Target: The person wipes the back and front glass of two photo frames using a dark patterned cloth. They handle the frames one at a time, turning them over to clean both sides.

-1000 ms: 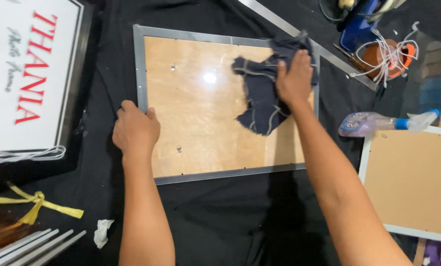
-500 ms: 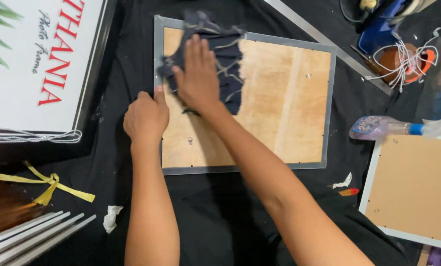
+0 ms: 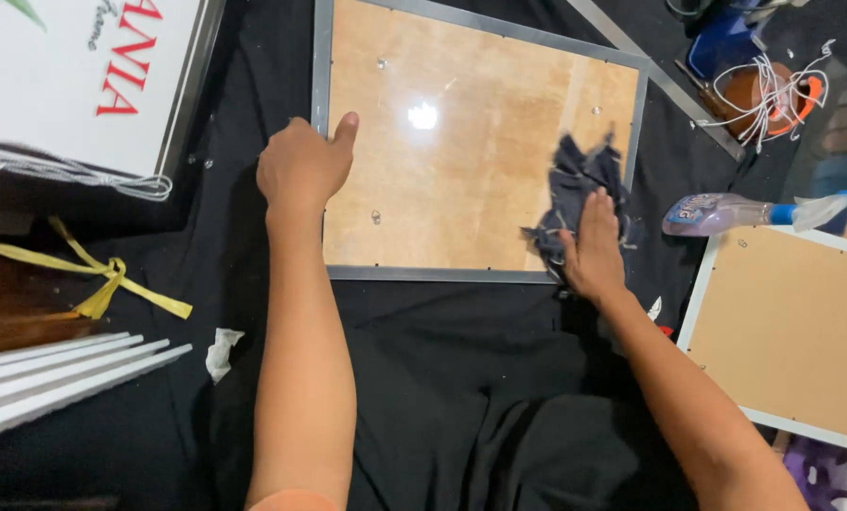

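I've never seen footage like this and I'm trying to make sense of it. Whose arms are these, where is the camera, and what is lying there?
The camera sits on a person's head and looks down, so the two bare arms reaching up from the bottom edge are that person's own. There is no machine here.

The left hand rests on the left edge of a silver-rimmed picture frame with a glossy pane over a light wooden backing. The right hand presses flat on a dark rag at the frame's lower right corner.

The frame lies on a black cloth. Around it: a spray bottle to the right, a second framed board with a white rim below that, a printed white sign at upper left, a yellow ribbon, and stacked white strips at lower left.
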